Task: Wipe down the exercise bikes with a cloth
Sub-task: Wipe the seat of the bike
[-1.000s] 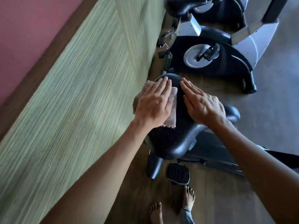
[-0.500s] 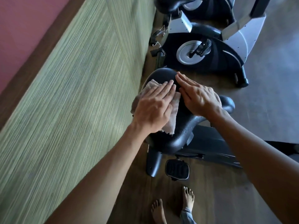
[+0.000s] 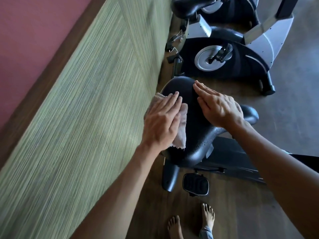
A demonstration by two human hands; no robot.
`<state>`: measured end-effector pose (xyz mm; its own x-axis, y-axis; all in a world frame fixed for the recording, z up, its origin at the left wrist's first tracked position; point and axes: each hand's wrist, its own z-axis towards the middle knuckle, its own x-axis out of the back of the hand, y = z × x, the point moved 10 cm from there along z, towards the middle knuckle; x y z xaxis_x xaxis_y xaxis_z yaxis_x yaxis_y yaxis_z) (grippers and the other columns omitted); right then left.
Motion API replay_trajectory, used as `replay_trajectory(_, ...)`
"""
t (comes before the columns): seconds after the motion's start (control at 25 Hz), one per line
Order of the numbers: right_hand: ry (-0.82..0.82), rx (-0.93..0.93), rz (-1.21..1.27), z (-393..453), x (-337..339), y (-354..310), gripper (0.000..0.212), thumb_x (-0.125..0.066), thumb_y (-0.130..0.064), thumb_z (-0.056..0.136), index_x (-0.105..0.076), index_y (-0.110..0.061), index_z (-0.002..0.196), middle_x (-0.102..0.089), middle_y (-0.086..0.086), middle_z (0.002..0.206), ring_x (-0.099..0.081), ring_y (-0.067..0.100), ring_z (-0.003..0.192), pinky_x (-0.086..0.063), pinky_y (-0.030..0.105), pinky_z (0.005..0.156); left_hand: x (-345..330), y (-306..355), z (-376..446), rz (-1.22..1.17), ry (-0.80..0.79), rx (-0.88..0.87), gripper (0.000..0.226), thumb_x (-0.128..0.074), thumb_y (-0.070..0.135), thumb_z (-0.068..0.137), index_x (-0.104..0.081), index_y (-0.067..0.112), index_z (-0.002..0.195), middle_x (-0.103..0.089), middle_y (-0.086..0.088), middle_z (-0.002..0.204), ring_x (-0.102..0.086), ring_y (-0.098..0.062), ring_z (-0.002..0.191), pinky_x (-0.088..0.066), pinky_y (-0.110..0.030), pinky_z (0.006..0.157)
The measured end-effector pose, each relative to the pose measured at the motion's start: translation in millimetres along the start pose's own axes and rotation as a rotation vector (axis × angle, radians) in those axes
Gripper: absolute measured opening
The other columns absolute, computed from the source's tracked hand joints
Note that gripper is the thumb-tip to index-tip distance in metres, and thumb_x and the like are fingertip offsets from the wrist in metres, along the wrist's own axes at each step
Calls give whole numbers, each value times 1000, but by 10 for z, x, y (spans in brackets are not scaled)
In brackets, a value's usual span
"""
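A black bike saddle (image 3: 195, 128) sits below me, speckled with droplets on its near right side. My left hand (image 3: 160, 121) lies flat on a pale cloth (image 3: 181, 135), pressing it onto the saddle's left half. The cloth's frayed edge hangs out beside my palm. My right hand (image 3: 219, 107) rests flat on the saddle's right half, fingers straight and together, holding nothing. Below the saddle I see this bike's pedal (image 3: 196, 184) and rear foot (image 3: 170, 176).
A striped green wall panel (image 3: 82, 118) runs close along the left of the bike. A second exercise bike (image 3: 224, 61) stands just beyond, with a third behind it. My bare feet (image 3: 189, 221) stand on the wooden floor near the pedal.
My left hand has slid the cloth back toward me and to the left along the saddle. My right hand stays flat on the saddle's right side.
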<state>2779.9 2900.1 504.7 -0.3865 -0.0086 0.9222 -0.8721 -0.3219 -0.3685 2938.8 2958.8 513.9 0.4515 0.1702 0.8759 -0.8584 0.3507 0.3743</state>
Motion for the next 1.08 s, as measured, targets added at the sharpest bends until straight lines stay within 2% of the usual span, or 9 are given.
replay_trajectory(0.12, -1, -2, -2, -6, 2, -11, 51, -41, -29, 106, -37, -26, 157, -29, -12, 163, -28, 2, 148, -39, 34, 111, -54, 324, -316, 110, -2, 136, 57, -27, 34, 105, -41, 8, 154, -35, -7, 163, -27, -18, 154, -21, -43, 126)
replay_trajectory(0.32, -7, 13, 11, -8, 27, -5, 51, -42, -29, 107, -36, -24, 157, -28, -10, 164, -29, 5, 149, -35, 32, 113, 24, 428, -470, -20, -36, -264, 53, -32, 30, 103, -53, 9, 147, -48, -4, 156, -35, -17, 150, -29, -50, 121)
replay_trajectory(0.4, 1, 28, -2, -18, 37, -36, 51, -41, -28, 107, -37, -22, 157, -28, -8, 165, -29, 8, 149, -35, 34, 113, 113, 215, -399, -64, 75, -149, 50, -35, 26, 102, -58, 7, 142, -52, -5, 152, -39, -18, 148, -31, -51, 119)
replay_trajectory(0.48, -25, 43, 7, -14, -29, -18, 51, -41, -28, 107, -36, -20, 157, -27, -7, 165, -28, 9, 151, -34, 36, 115, 64, 346, -542, 33, 191, 125, 51, -37, 25, 101, -56, 4, 144, -51, -7, 153, -38, -20, 149, -31, -48, 120)
replay_trajectory(0.56, -62, 66, 86, -25, -42, 19, 50, -43, -29, 105, -41, -22, 154, -32, -9, 163, -31, 10, 150, -35, 39, 116, -161, 749, -756, 166, 173, 251, 56, -38, 29, 100, -50, 2, 148, -47, -11, 156, -37, -23, 150, -27, -43, 124)
replay_trajectory(0.72, 105, 204, -24, -229, 286, 382, 43, -41, -31, 104, -57, -16, 140, -58, 1, 146, -49, 19, 140, -38, 38, 116, -173, 784, -521, 274, 59, 30, 54, -38, 30, 102, -53, 2, 145, -49, -15, 154, -43, -27, 145, -29, -45, 122)
replay_trajectory(0.8, 80, 174, -69, -349, 228, 623, 51, -31, -41, 106, -56, -15, 141, -58, 3, 146, -46, 21, 142, -32, 42, 120, -48, 514, -349, 301, 93, 100, 52, -38, 30, 103, -54, 5, 145, -48, -14, 155, -44, -26, 144, -26, -42, 123)
replay_trajectory(0.92, 127, 106, 52, -356, 136, 767, 57, -23, -44, 104, -65, -17, 133, -63, -1, 140, -49, 20, 139, -32, 48, 118, -136, 532, -380, 427, 152, 411, 61, -33, 34, 103, -40, 2, 153, -36, -17, 161, -33, -26, 151, -15, -36, 126)
replay_trajectory(1.08, 179, 150, 101, -333, 153, 809, 55, -24, -40, 105, -70, -19, 126, -69, -4, 131, -56, 18, 132, -35, 46, 115, -385, 1081, -454, 476, 123, 252, 61, -38, 34, 105, -36, -1, 154, -35, -20, 161, -31, -28, 152, -20, -38, 126)
